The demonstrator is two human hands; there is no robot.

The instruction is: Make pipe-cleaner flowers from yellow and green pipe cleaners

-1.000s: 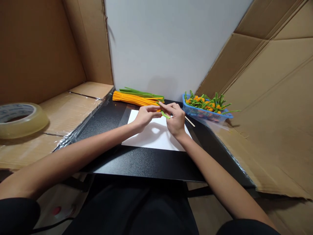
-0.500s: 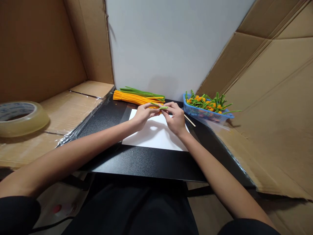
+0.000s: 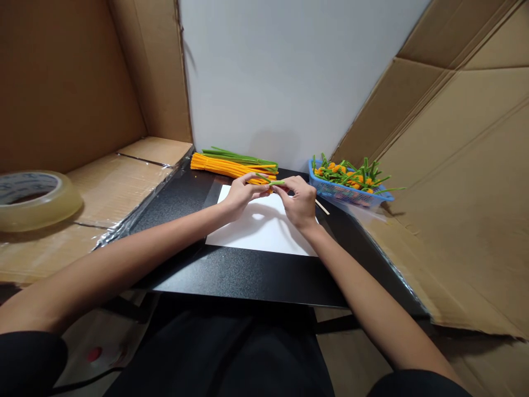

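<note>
Between my two hands is a short green pipe cleaner (image 3: 278,182), held above a white sheet of paper (image 3: 256,229). My left hand (image 3: 243,194) pinches it from the left, thumb and fingers closed. From the right, my right hand (image 3: 301,201) grips its other end between thumb and curled fingers. A small bit of orange shows just under the green piece, mostly hidden by the fingertips. Behind the hands lie a bundle of orange pipe cleaners (image 3: 227,165) and several green pipe cleaners (image 3: 243,157).
A blue basket (image 3: 345,190) of green and orange pipe cleaner pieces stands at the back right. Near it lies a thin wooden stick (image 3: 322,207). A large roll of clear tape (image 3: 61,204) sits on cardboard at left. Cardboard walls flank the black table (image 3: 231,275).
My right hand has shifted slightly to the right and its fingers have curled more around the green pipe cleaner. The left hand stays nearly still.
</note>
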